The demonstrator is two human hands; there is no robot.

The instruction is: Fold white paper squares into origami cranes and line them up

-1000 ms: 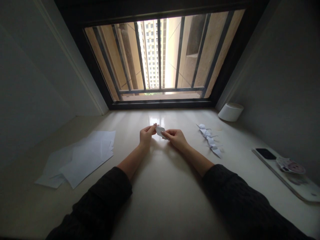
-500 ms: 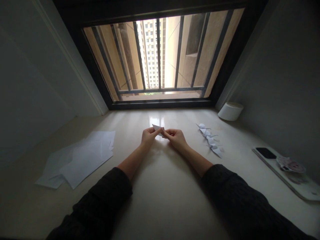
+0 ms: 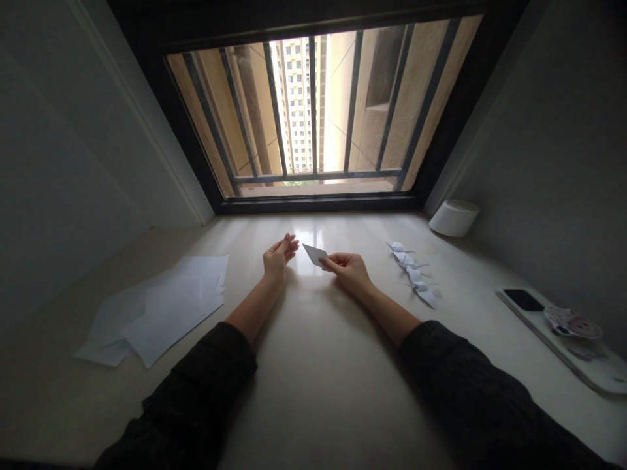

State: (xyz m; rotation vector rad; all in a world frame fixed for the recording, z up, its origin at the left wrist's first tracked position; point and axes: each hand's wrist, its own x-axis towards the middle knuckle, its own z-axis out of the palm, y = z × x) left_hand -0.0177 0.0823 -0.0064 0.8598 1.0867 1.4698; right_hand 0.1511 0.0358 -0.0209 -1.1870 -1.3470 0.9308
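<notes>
Thumb and fingers of the right hand [image 3: 349,270] pinch the near right end of a folded paper [image 3: 313,253], its long axis slanting to a sharp tip pointing far left, just beside the left hand [image 3: 276,258], fingers loosely parted, toward the surface's [image 3: 313,378] far edge.

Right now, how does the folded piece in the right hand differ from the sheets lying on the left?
The folded piece is small with a pointed outline, while the sheets are much larger and spread flat. The folded piece is pinched in the right hand; the sheets lie overlapping on the pale surface, with no hand on them. Both look like white paper.
</notes>
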